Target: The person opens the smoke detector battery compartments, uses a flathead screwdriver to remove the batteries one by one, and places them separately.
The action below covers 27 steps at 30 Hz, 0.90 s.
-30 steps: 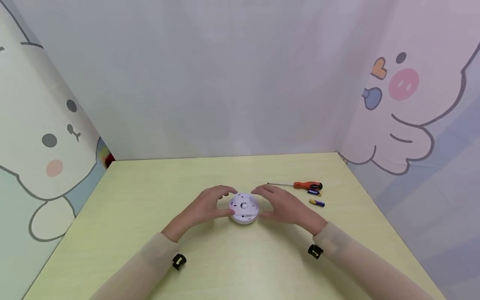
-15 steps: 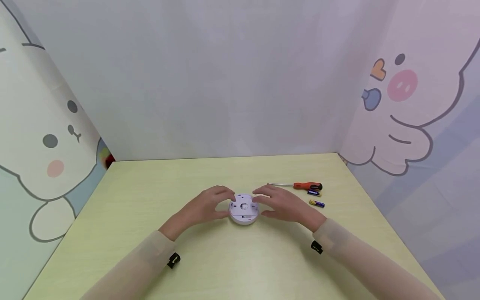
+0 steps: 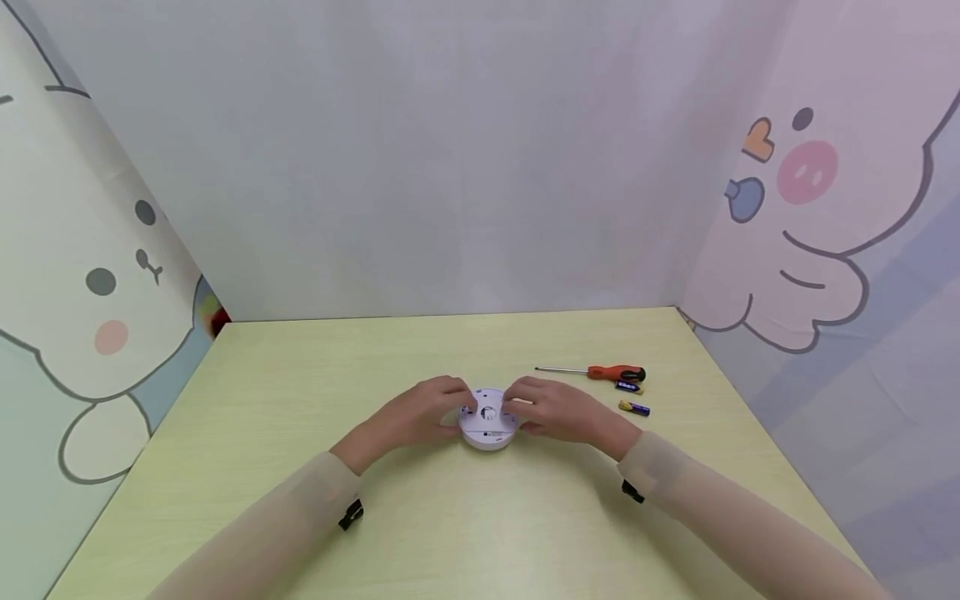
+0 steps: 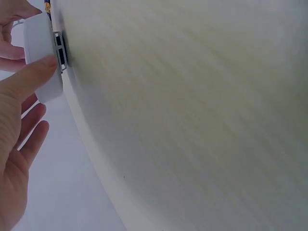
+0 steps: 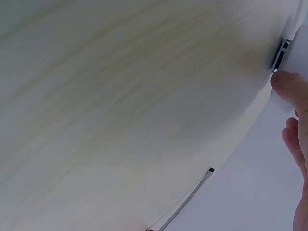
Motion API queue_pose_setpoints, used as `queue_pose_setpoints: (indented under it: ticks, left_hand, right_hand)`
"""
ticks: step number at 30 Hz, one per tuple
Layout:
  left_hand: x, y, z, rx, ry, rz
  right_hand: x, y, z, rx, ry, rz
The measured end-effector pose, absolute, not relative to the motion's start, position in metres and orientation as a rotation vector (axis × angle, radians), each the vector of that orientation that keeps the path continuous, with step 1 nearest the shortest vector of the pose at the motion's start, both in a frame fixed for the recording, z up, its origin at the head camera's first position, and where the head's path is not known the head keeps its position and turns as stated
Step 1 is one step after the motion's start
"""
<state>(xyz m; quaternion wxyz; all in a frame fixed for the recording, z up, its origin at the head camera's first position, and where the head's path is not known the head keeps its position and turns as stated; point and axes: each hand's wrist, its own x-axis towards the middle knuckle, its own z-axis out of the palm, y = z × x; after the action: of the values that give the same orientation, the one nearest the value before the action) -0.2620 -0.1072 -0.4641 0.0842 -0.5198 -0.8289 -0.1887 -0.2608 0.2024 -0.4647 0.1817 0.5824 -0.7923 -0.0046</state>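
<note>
A white round smoke detector (image 3: 487,441) lies on the table with its printed, flat face up and a hole in the middle. My left hand (image 3: 420,409) grips its left side; in the left wrist view the thumb (image 4: 41,73) presses the white rim, close to a slotted grey part facing the table. From the right, my right hand (image 3: 561,410) holds the other side, fingertips on the upper face. In the right wrist view its thumb (image 5: 288,86) lies against the detector's (image 5: 294,57) edge. Some fingertips are hidden behind the detector in the wrist views.
An orange-and-black screwdriver (image 3: 617,372) lies to the right, its shaft pointing left. Beside its handle are two small batteries, one close to it (image 3: 628,387) and one nearer the front (image 3: 635,407). A light curtain stands behind the pale yellow table (image 3: 337,350).
Both hands have closed in on the smoke detector, their fingers moving from around its edge onto its upper face. The detector has stayed in about the same place.
</note>
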Motion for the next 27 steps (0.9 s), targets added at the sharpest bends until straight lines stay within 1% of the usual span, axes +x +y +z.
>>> queue_pose_setpoints:
  ticks: [7,16,27]
  left_hand:
    - [-0.2603,-0.1022,-0.4652,-1.545,-2.476,-0.549]
    - [-0.258,-0.0979,-0.4682,-1.497,-2.516,-0.538]
    - [-0.2565,-0.1018,-0.4598,-1.442,-2.655,-0.633]
  right_hand:
    - [-0.2602,0.1965,-0.4682,1.646,-2.214,-0.046]
    - [-0.2602,0.2016,-0.4691,1.649,-2.213,0.012]
    - [-0.2611,0.2045,-0.4683,1.636,-2.16,0.108]
